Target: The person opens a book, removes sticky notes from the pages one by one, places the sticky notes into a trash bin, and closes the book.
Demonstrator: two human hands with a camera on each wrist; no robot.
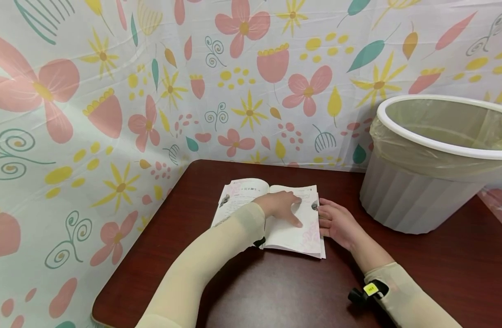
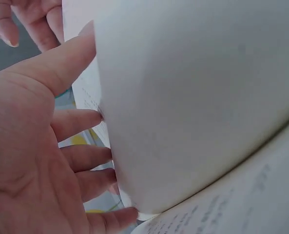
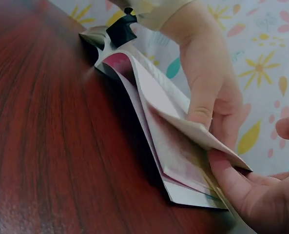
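Observation:
An open book (image 1: 289, 241) with printed pages and pink floral corners lies on the table. My left hand (image 1: 281, 207) reaches across onto its right-hand page, thumb and fingers spread. Seen from the left wrist, the left fingertips (image 2: 88, 117) meet the edge of a pale, bowed page (image 2: 193, 97). At the book's right edge is my right hand (image 1: 341, 225), its fingers extended along the leaf edges. The right wrist view shows right-hand fingers (image 3: 229, 178) beneath raised leaves (image 3: 166, 114), with the right thumb apart from the paper. Some left fingertips are hidden behind the leaves.
A grey, lined bin (image 1: 411, 196) with a white rim stands at the right on the dark red wooden table (image 1: 308, 291). Flower-patterned fabric (image 1: 251, 82) hangs behind the table and along its left side.

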